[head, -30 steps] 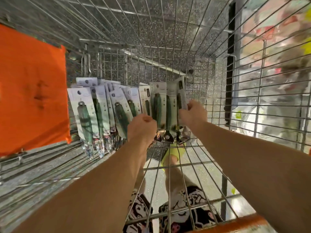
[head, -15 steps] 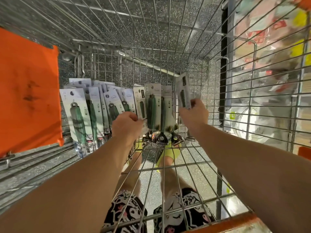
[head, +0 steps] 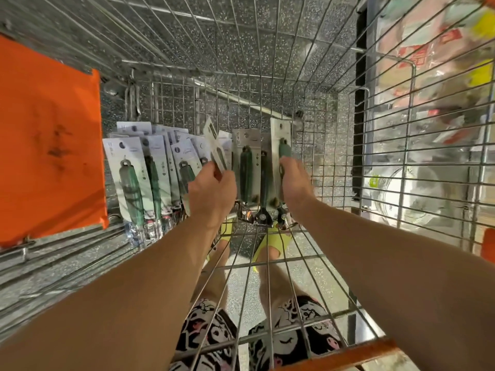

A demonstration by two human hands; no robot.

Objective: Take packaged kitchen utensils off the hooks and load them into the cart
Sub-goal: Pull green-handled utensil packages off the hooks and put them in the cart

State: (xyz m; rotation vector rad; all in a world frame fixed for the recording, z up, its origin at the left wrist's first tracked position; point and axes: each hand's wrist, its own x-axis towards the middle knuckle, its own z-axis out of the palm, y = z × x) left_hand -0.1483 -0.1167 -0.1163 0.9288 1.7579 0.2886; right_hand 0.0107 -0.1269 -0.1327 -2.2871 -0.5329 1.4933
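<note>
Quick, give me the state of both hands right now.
Left hand: pinching a tilted white carded utensil pack.
Right hand: gripping an upright white card pack with a green-handled utensil.

The fingertips of the left hand (head: 211, 187) are hidden behind the tilted white utensil card (head: 214, 144) it pinches. The right hand (head: 293, 180) covers the lower part of a white card with a green-handled tool (head: 281, 141). Print on all cards is too small to read. The orange panel (head: 48, 140) is cut off at the left edge. Goods behind the wire cart wall (head: 428, 129) are blurred.
</note>
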